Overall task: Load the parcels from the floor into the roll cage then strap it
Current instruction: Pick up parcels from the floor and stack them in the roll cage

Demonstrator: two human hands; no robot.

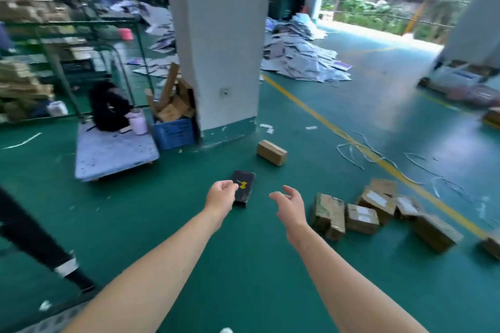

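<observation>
A black box with a yellow mark [244, 187] lies on the green floor straight ahead. My left hand [220, 194] reaches toward it with fingers curled in, overlapping the box's left edge in view; nothing is in the hand. My right hand [290, 204] is stretched out beside it, fingers apart and empty. A brown cardboard parcel [272, 152] lies farther off near the pillar. To the right, several taped brown parcels [362, 218] lie in a loose cluster, the nearest one [328, 216] just right of my right hand.
A white pillar [219, 35] stands ahead, with a blue crate of cardboard scraps [174, 132] at its foot. A grey flat trolley [113, 153] carrying a black bag stands at the left. Another person's dark-trousered leg [29, 238] is at the near left. Loose strapping [359, 151] crosses the yellow floor line.
</observation>
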